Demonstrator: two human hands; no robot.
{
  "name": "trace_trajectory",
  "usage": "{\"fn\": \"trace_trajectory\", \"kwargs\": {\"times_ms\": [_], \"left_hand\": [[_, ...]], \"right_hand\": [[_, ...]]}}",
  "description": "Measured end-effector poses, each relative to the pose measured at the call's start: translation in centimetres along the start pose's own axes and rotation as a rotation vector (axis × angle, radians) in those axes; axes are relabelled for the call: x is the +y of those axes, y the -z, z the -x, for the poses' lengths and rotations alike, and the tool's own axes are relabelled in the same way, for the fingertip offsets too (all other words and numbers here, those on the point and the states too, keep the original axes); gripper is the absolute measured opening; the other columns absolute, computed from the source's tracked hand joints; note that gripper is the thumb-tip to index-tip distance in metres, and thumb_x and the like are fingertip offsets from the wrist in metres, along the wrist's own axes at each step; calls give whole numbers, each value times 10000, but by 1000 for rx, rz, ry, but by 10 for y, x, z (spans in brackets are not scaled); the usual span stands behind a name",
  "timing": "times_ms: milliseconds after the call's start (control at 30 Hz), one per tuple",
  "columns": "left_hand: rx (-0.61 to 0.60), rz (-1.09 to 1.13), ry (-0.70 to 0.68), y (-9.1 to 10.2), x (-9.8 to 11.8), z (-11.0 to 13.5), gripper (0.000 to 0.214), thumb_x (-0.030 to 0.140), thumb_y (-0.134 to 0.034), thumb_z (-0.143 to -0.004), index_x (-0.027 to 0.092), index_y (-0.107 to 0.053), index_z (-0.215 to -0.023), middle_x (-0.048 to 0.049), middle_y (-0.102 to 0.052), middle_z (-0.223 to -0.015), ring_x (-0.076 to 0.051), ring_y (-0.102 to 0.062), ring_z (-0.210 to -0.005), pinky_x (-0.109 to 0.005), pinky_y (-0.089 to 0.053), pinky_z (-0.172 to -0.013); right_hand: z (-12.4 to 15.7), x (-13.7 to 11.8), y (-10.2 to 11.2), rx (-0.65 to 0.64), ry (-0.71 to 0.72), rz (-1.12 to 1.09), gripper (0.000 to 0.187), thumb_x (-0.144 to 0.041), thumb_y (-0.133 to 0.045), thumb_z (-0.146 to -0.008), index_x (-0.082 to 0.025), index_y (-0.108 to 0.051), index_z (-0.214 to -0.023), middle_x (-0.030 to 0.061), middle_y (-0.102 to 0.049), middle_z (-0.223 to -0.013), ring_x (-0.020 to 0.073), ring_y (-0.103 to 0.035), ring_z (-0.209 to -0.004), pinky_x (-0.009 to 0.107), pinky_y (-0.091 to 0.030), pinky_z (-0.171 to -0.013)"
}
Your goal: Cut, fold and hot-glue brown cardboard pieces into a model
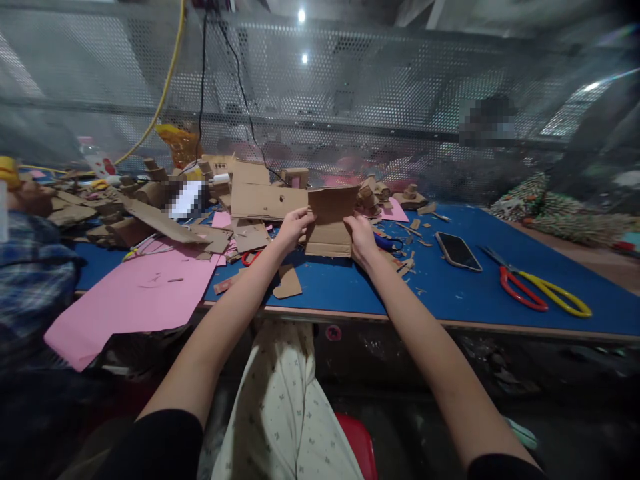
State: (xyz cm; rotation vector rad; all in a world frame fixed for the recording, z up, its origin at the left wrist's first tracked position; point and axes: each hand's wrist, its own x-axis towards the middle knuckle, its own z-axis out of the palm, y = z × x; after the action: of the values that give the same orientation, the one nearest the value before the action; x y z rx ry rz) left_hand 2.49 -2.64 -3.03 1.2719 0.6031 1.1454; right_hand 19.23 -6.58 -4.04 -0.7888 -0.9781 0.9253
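Head view showed me the cardboard [329, 231], plain brown, creased across, its upper part shaded, over the blue bench [345, 290]; the left hand [294, 227] gripped one side, the right hand [363, 240] the other.

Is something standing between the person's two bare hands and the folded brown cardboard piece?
Nothing visible does: the bare left hand and bare right hand directly hold opposite sides of the folded brown cardboard piece. The metal scissors with red and yellow handles lie apart, beyond the right hand's right side.
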Motion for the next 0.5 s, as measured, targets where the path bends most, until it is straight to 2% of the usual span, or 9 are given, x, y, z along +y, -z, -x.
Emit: {"fn": "trace_trajectory", "kwargs": {"times_ms": [300,400,500], "left_hand": [[30,23,-24,2,-5,-3,250,170,-715,-615,127,-696,-862,15,-663,-685,-60,-539,-551,-177,-390,-518],[55,16,-45,1,-6,-2,237,184,-730,-592,128,-691,-819,30,-633,-651,-51,-500,-523,-178,-374,-507],[55,-7,-48,0,-5,1,218,223,-747,-586,132,-680,-773,33,-614,-620,-57,-493,-519,-180,-369,-505]], "right_hand": [[-3,7,4,75,37,26,178,-253,-621,-600,-237,-604,-776,-31,-699,-806,183,-641,-867,326,-536,-808],[-3,10,7,56,46,45,171,-305,-657,-638,-240,-595,-783,-22,-687,-823,190,-631,-891,337,-531,-807],[0,10,10,-2,131,104,216,-414,-689,-687,-239,-582,-758,-18,-661,-801,185,-610,-875,328,-517,-803]]}}
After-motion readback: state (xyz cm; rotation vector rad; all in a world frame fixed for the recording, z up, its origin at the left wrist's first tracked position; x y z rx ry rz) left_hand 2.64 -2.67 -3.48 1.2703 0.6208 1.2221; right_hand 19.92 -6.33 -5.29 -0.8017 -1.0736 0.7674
